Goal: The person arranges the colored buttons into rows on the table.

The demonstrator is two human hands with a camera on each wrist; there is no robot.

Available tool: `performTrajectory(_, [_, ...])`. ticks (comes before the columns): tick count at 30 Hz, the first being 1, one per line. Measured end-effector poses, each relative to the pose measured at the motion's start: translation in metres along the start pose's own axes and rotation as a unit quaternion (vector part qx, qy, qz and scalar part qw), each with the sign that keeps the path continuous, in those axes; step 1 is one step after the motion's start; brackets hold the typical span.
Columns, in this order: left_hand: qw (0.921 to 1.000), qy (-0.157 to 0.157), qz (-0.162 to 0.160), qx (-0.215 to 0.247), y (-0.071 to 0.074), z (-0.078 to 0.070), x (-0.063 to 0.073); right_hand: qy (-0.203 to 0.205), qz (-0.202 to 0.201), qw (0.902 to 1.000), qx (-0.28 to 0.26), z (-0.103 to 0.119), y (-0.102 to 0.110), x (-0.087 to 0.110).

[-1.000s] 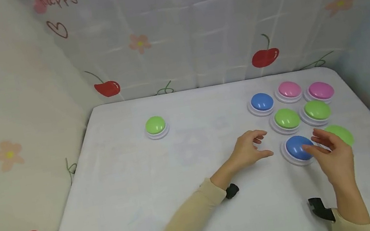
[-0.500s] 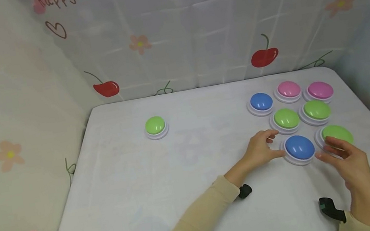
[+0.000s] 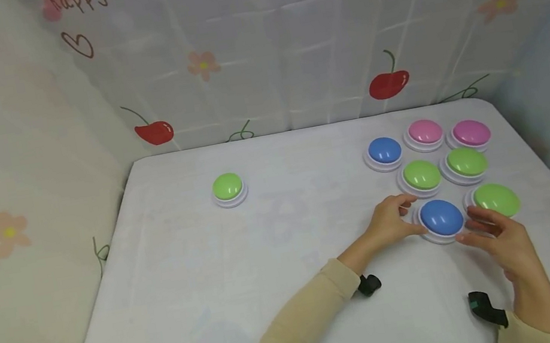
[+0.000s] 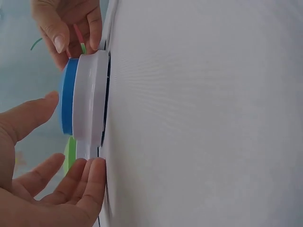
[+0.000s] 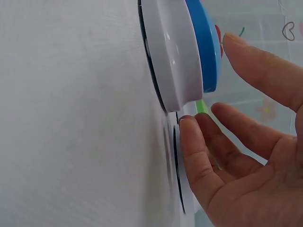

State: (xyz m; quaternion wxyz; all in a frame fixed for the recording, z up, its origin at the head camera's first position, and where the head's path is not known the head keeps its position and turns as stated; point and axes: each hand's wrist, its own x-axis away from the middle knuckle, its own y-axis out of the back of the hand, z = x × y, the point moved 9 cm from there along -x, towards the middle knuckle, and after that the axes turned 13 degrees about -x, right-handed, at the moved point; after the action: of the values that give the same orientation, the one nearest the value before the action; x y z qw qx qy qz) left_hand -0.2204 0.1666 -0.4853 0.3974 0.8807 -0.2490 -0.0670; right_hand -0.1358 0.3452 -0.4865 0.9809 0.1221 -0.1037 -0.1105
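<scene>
A blue dome button [image 3: 441, 217] on a white round base lies at the front of a group of buttons on the right of the table. My left hand [image 3: 390, 221] is at its left side, thumb and fingers spread. In the left wrist view the fingers lie below the white base [image 4: 90, 94], apart from it, with the thumb beside the blue dome. At the right side, my right hand [image 3: 511, 244] has its fingers loosely bent. The right wrist view shows its thumb near the blue dome [image 5: 204, 47]; contact is unclear. A green button [image 3: 498, 199] sits just behind the right hand.
Behind are two more green buttons [image 3: 422, 175], another blue button [image 3: 384, 151] and two pink buttons [image 3: 425, 132]. A lone green button [image 3: 228, 187] stands on the left of the white table [image 3: 206, 280]. Printed curtains [image 3: 281, 43] enclose the back and sides.
My left hand has moved right to the front blue button. The right hand has come off the front of that button to its right side. The buttons appear unmoved.
</scene>
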Motion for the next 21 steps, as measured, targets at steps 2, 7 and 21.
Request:
performTrajectory(2, [1.0000,0.000,0.002,-0.004,-0.0012,0.0006,-0.0008,-0.007,0.004,0.9999,0.011,-0.0007,-0.0017,-0.0003])
performTrajectory(7, [1.0000,-0.004,0.002,-0.008,-0.0041,0.0020,-0.0030,-0.018,0.015,0.9995,0.019,-0.0030,-0.0050,-0.0018])
performTrajectory(21, [0.9946,-0.029,0.013,-0.099,-0.0102,-0.0004,-0.0074,-0.008,0.028,0.9992,0.028,-0.0062,-0.0103,-0.0053])
